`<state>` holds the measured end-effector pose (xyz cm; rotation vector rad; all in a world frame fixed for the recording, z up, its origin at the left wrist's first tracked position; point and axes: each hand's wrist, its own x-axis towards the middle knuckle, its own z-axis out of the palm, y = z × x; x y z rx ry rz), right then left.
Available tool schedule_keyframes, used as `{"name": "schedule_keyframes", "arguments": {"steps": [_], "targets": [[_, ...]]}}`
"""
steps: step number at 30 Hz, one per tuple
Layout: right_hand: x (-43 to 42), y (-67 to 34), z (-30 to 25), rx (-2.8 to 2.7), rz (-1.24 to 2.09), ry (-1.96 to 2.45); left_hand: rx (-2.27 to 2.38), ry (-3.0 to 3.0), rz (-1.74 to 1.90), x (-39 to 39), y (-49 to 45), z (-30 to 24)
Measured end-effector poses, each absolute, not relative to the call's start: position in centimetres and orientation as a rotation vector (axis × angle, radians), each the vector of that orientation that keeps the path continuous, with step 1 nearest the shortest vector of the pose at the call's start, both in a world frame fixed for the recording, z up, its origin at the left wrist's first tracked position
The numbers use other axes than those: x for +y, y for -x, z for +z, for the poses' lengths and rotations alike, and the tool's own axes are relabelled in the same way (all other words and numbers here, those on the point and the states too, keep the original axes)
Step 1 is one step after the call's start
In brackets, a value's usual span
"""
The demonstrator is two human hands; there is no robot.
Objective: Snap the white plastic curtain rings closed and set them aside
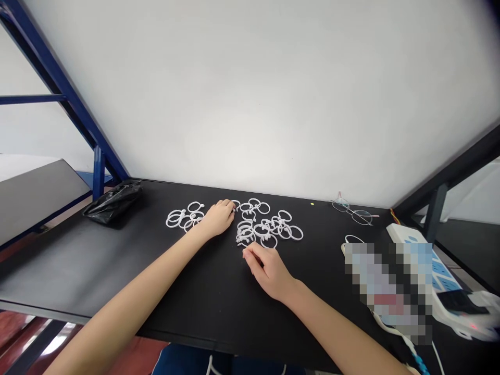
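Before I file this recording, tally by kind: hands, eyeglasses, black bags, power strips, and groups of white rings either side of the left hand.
Hands: 2 (left hand, right hand)
White-ring groups: 2 (left group, right group)
Eyeglasses: 1 pair
Black bag: 1
Power strip: 1
Total: 7
Single rings overlap; uncounted.

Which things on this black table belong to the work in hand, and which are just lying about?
Apparently in the work:
- white rings left of the left hand
- white rings right of it
- left hand, between the groups
- right hand, nearest the right group

Apparently lying about:
- black plastic bag
- eyeglasses
- power strip
- pixelated object
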<state>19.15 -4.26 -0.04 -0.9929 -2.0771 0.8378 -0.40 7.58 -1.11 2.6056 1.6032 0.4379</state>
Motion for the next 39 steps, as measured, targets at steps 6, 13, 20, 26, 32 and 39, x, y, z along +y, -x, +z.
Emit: {"name": "schedule_keyframes", "arguments": {"steps": [6, 13, 20, 26, 32, 39], "targets": [[-4.3, -19.1, -0.1, -2.075, 0.841, 0.993, 1.64, -2.56, 0.549, 6.3, 1.1, -0.5], [-4.0, -19.3, -0.4, -2.008, 0.804, 1.001, 1.283, -1.861, 0.771, 4.2, 1.2, 0.9], [-3.4, -19.4, -0.4, -1.831, 0.673, 1.058, 0.988, -1.677, 0.73, 2.3, 0.3, 2.5], [-3.0, -19.5, -0.3, -1.663, 0.691, 1.1, 0.871, -1.679, 0.718, 1.3, -0.4, 2.7], [-3.2, -19.3, -0.3, -1.645, 0.663, 1.088, 0.81, -1.812, 0.749, 0.1, -1.9, 1.8], [-3.0, -19.4, -0.4, -1.67, 0.436, 1.05, 0.932, -1.878, 0.797, 0.1, -1.8, 1.9]]}}
